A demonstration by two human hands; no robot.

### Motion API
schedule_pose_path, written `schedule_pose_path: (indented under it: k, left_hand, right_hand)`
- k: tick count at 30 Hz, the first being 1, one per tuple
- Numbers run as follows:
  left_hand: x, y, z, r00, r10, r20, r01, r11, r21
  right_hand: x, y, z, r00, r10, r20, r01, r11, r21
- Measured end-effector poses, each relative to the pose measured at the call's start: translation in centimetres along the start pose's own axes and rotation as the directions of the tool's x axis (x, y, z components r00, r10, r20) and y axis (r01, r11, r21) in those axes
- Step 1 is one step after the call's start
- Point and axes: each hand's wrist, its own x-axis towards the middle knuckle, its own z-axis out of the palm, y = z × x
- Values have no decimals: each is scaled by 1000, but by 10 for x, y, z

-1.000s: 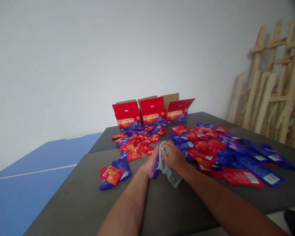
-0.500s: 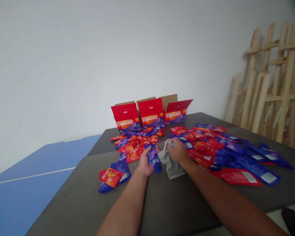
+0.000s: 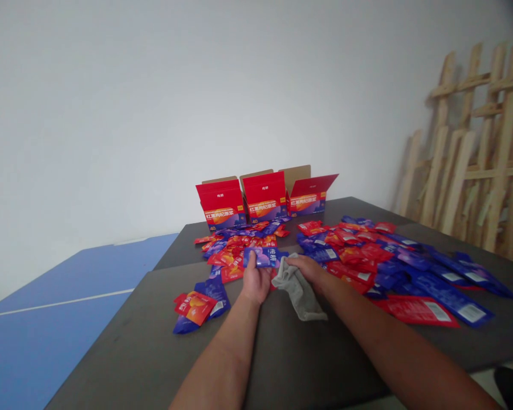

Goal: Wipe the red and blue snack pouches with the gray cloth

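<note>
My left hand (image 3: 256,280) grips a blue sachet (image 3: 263,257) that lies nearly level, its thumb on the printed face. A grey cloth (image 3: 298,289) hangs from my right hand (image 3: 304,270), which is closed on it at the sachet's right end. Behind my left hand is a mixed pile of red and blue sachets (image 3: 233,250). A larger pile (image 3: 359,250) spreads to the right of my right hand. Left of my left wrist, a red sachet (image 3: 195,307) rests on blue ones (image 3: 216,293).
Three open red boxes (image 3: 222,213) (image 3: 265,209) (image 3: 308,204) stand at the back of the dark table (image 3: 123,341). A blue table (image 3: 68,319) with a white line is on the left. Wooden frames (image 3: 465,154) lean against the wall at right.
The blue sachet has turned from hanging steeply to nearly level and risen slightly. My right hand and the cloth have come to its right end, and the cloth's lower part has swung right.
</note>
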Motion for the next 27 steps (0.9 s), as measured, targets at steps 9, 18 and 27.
schedule_pose_path:
  k: [9, 18, 27]
  left_hand:
    - [-17, 1, 1, 966, -172, 190, 148, 980, 136]
    - [-9, -8, -3, 968, -234, 96, 216, 962, 166]
    - [-11, -7, 2, 985, -50, 167, 26, 990, 141]
  right_hand:
    - [13, -12, -24, 912, -236, -336, 229, 972, -61]
    - [11, -10, -27, 720, -665, -199, 444, 662, -603]
    - [-7, 7, -6, 543, -541, 643, 678, -170, -715]
